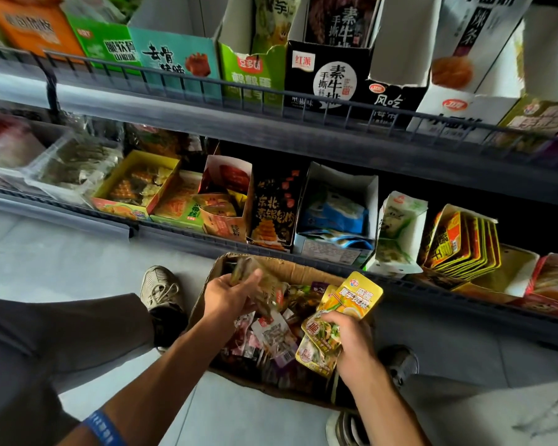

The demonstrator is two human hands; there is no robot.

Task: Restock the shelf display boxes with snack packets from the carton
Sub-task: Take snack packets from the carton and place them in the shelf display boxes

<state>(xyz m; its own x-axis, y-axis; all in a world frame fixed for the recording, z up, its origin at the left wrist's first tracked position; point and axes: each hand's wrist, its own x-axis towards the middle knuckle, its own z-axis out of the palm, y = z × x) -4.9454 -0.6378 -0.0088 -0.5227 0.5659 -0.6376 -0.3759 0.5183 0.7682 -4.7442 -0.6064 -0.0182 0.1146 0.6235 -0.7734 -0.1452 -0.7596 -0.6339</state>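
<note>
Lower centre: left hand (227, 292) fingers curl round blurred clear packets (255, 278) above the carton (290, 268); right hand (351, 342) fingers clasp fanned yellow packets (345, 309).

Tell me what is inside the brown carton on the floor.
The carton holds a loose heap of small snack packets, clear, purple and yellow. The left hand and right hand, gripping yellow packets, cover part of it; lower layers and the bottom are hidden.

Glossy foil-like yellow packets (351, 304) over a rough matt cardboard carton (290, 268), under wire-railed shelves (271, 123).
</note>
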